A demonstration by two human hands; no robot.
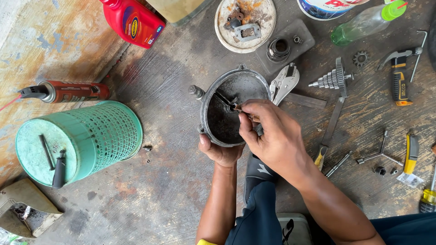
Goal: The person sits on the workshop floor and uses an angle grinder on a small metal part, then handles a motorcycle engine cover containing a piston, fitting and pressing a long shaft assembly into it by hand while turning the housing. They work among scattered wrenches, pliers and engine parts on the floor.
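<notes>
The left hand (pixel 221 152) cups the near rim of a round metal housing (pixel 234 106) from below, fingers curled under and mostly hidden. The right hand (pixel 268 134) arches over it — fingertips pinched on a small part at the housing's centre, too small to identify. Beyond lie locking pliers (pixel 284 81) and a stepped gear shaft (pixel 334 79) on the concrete floor (pixel 172 181).

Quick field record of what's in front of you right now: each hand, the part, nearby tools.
left hand: grips lower rim of round grey metal housing from beneath
right hand: fingertips pinch a small part at the housing's centre; part too small to identify
housing: tilted, open side up, dark inside
locking pliers: on floor, right of housing
stepped gear shaft: further right
green perforated basket: on its side, left
red spray can: above basket
</notes>
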